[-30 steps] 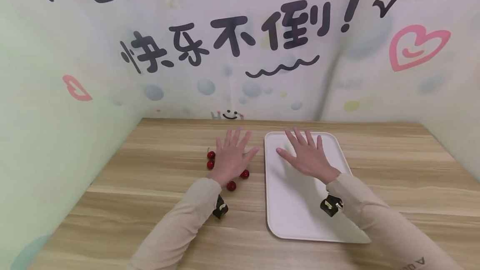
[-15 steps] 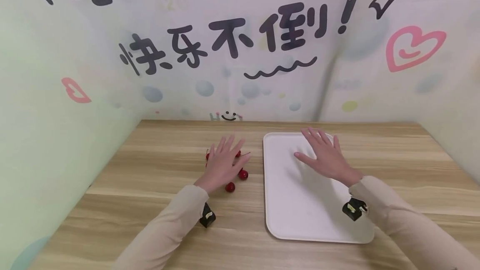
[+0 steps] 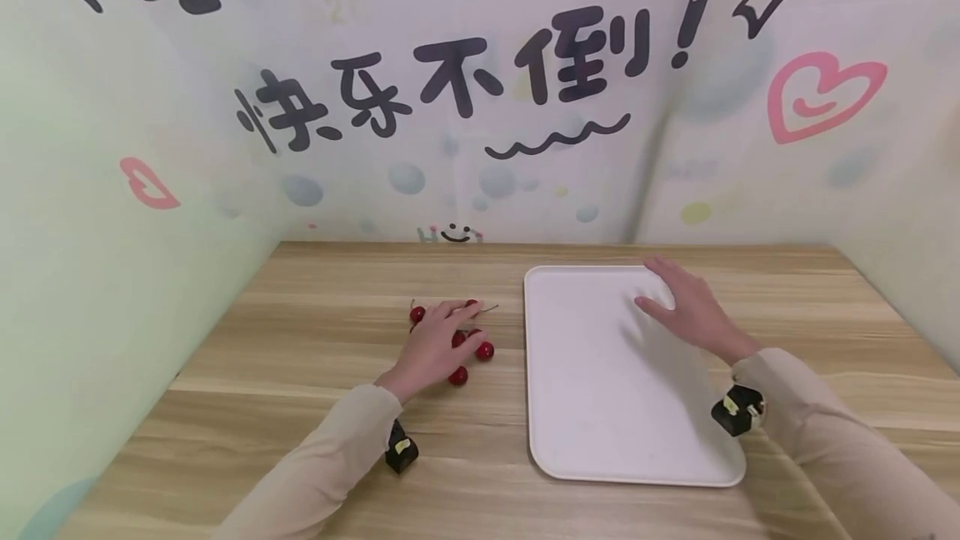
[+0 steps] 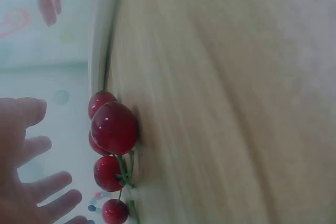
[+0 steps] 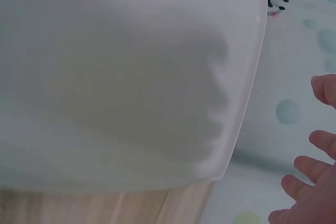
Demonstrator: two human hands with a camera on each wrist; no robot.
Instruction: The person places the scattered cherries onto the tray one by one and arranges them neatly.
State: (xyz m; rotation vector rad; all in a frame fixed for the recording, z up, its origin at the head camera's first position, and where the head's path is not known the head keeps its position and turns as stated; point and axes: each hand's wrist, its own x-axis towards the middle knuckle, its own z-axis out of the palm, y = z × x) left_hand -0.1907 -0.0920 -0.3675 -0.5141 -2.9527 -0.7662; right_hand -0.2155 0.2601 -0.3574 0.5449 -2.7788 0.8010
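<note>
My left hand hovers over a group of red cherries, fingers spread and slightly bent, and partly hides them. One cherry shows by the thumb, another lies nearer me, and a third sits beyond the hand. In the left wrist view, several shiny cherries with green stems rest on the wood beside the loosely spread fingers. My right hand hangs above the far right part of a white tray, fingers relaxed and holding nothing.
The tray, with rounded corners and a low rim, lies right of the cherries on a wood-grain table. Behind the table stands a printed white wall covering with black lettering. Small black devices are strapped at both wrists.
My left hand has moved left and nearer me, lowering and bending its fingers over the cherries. My right hand has moved rightward over the tray. The cherries and tray stay put.
</note>
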